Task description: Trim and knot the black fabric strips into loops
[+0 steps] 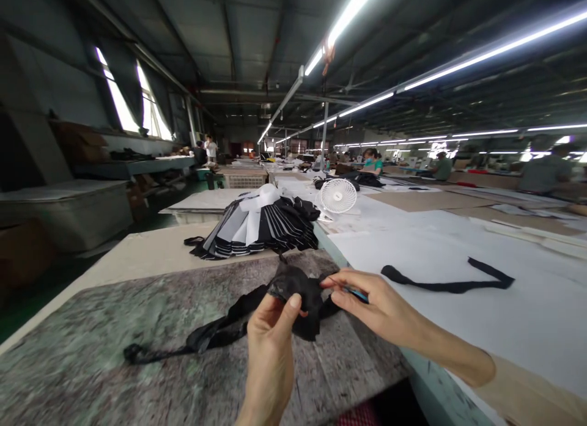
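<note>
My left hand (270,328) pinches a crumpled black fabric piece (298,288) between thumb and fingers, just above the mottled grey felt mat (137,340). A long black tail of that fabric (192,340) trails left across the mat. My right hand (367,301) is closed on the fabric's right side. A small blue-handled tool (360,293) shows between its fingers. A separate black strap (449,282) lies on the white table surface (458,316) to the right, apart from both hands.
A fanned stack of black and white fabric pieces (257,227) lies beyond the mat. A small white desk fan (338,197) stands behind it. Long worktables run back through the hall. Other people (373,162) work far off. Boxes (77,142) line the left wall.
</note>
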Tool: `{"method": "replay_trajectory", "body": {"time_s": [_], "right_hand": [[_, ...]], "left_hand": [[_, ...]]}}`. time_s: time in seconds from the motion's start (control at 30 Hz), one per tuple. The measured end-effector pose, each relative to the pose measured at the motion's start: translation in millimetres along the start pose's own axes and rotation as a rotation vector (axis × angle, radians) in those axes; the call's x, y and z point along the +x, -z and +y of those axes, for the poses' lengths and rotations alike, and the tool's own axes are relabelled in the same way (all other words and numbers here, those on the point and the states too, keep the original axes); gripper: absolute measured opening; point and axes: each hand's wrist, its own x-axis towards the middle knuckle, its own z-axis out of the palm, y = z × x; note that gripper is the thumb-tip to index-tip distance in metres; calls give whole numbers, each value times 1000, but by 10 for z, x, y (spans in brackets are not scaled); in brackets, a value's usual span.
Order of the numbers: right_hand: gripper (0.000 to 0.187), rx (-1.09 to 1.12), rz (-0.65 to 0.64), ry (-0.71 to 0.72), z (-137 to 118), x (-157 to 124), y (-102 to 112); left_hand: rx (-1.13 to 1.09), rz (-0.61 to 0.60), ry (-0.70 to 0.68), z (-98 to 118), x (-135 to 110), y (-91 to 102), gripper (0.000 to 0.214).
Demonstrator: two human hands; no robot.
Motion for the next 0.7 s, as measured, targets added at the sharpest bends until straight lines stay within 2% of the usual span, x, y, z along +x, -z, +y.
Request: {"method": "replay_trajectory", "body": {"time_s": [0.07,0.13,0.3,0.43,0.63,0.7], "right_hand": [[22,92,-81,-113,-56,-43,-26],[22,158,-109,-167,-97,-74,-55],[28,241,-97,-227,-91,-102,-86],[35,299,-62,-317,-41,-103,-116],[33,234,-63,-291,-3,-100,-150],[30,166,-42,-288,5,-105,-153]], "left_hand": [[56,-40,5,-38,-59,-43,20],[76,-75,17,-84,-113,-85,21],[128,-108,35,-146,-169,-108,22],[80,-181,52,-118,-183,-100,20],[-149,-257,105,-95,-201,-73,21],[-171,-237,105,-111,-207,-75,24]]}}
